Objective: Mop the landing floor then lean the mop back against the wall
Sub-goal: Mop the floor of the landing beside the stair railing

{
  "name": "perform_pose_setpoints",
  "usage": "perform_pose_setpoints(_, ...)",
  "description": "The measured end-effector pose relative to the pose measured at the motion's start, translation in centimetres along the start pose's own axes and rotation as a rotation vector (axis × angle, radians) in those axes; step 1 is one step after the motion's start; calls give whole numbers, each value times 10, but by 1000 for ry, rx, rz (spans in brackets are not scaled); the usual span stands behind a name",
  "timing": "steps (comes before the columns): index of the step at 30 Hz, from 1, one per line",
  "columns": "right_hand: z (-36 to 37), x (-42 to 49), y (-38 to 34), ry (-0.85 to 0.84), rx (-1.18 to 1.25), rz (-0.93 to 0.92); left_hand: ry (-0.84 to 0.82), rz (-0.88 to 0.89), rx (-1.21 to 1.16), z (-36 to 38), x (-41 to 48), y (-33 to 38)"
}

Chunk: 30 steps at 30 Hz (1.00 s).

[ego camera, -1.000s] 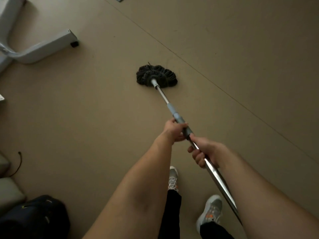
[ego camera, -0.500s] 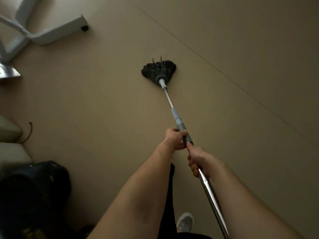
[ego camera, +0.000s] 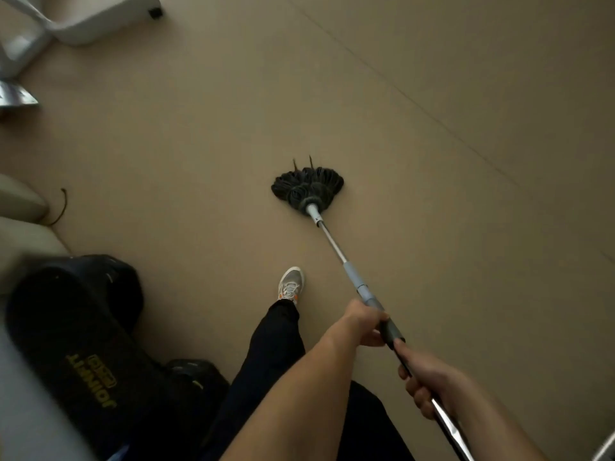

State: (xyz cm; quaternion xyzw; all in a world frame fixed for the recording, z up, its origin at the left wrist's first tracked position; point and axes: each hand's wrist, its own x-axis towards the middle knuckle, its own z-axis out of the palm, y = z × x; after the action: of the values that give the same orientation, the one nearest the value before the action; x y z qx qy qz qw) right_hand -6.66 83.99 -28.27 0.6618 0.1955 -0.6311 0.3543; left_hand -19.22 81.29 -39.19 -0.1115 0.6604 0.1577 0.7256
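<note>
A mop with a dark stringy head [ego camera: 307, 188] lies flat on the beige landing floor [ego camera: 199, 154], near the middle of the view. Its metal handle [ego camera: 336, 249] runs down and to the right, with a grey sleeve partway along. My left hand [ego camera: 364, 322] grips the handle at the dark grip below the sleeve. My right hand [ego camera: 429, 385] holds the shiny shaft a little further back. Both arms reach in from the bottom of the frame.
A black bag with yellow lettering [ego camera: 86, 331] sits at the lower left beside pale cushions [ego camera: 20, 201]. A white furniture leg with a castor [ego camera: 100, 18] stands at the top left. My left shoe [ego camera: 291, 284] steps forward behind the mop head.
The view has shifted so the mop head sits lower and more to the right. My left foot has stepped forward. Both hands keep the same hold on the handle.
</note>
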Motion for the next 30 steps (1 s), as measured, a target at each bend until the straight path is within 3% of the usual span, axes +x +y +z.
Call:
perform_pose_setpoints(7,40,-1,-81,43,-22,-107,33,144,-141,-61,2,52)
perform_pose_setpoints(22,151,30,-414,-18,-61,-292,202,427,-190,-301,60,299)
perform_pose_setpoints(26,175,34,-424,-63,-49,-294,222,431,-211,-327,61,293)
perform_pose_setpoints(30,185,43,-370,-86,-29,-249,201,358,-259,-311,54,237)
